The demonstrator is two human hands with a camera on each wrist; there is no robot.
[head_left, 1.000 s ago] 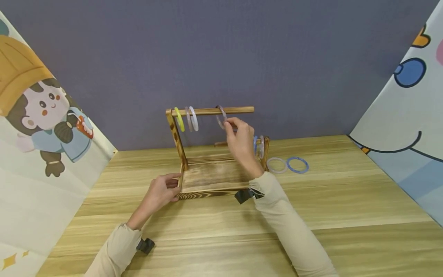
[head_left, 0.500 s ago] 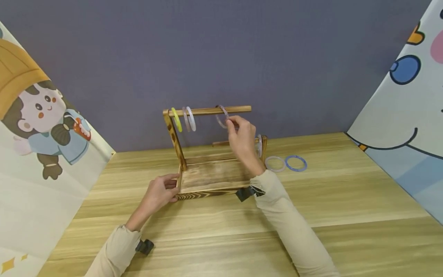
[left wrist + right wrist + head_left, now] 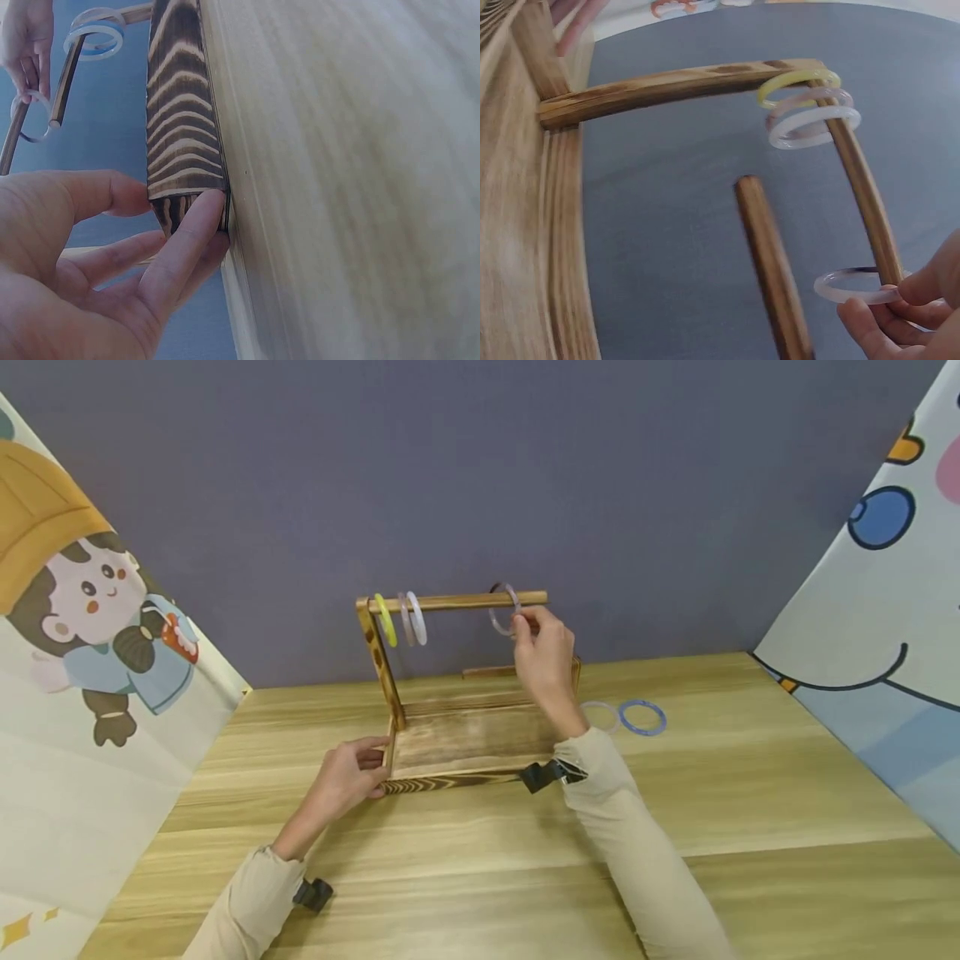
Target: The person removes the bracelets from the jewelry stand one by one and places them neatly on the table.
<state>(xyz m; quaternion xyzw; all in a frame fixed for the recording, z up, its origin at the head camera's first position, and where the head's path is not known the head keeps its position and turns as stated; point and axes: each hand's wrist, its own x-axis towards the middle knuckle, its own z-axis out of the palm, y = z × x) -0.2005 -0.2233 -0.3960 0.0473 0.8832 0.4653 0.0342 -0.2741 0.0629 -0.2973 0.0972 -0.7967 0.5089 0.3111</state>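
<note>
Head view: the wooden rack point(image 3: 390, 664) stands on the table, with a shallow tray point(image 3: 472, 739) as its base. Its upper bar point(image 3: 457, 602) runs left to right and carries a yellow bangle point(image 3: 386, 622), a pinkish bangle point(image 3: 406, 620) and a white bangle point(image 3: 417, 620) near the post. Toward the free end, a translucent purplish bangle point(image 3: 495, 620) loops around the bar, pinched between thumb and fingers of the right hand point(image 3: 546, 656). Its ring stands upright, the opening facing along the bar. The left hand point(image 3: 348, 772) grips the tray's near left corner. On the table at right lie a blue bangle point(image 3: 642, 718) and a clear bangle point(image 3: 602, 705), flat and side by side.

Left wrist view: the fingers point(image 3: 112, 191) close about the tray's corner from either side. Beyond, bluish and whitish bangles point(image 3: 94, 52) hang around the lower bar point(image 3: 69, 79).

Right wrist view: fingertips pinch the purplish bangle's rim at the upper bar's end; the bar slants downward here, the ring lying across it, and the other three bangles cluster at the opposite end.
</note>
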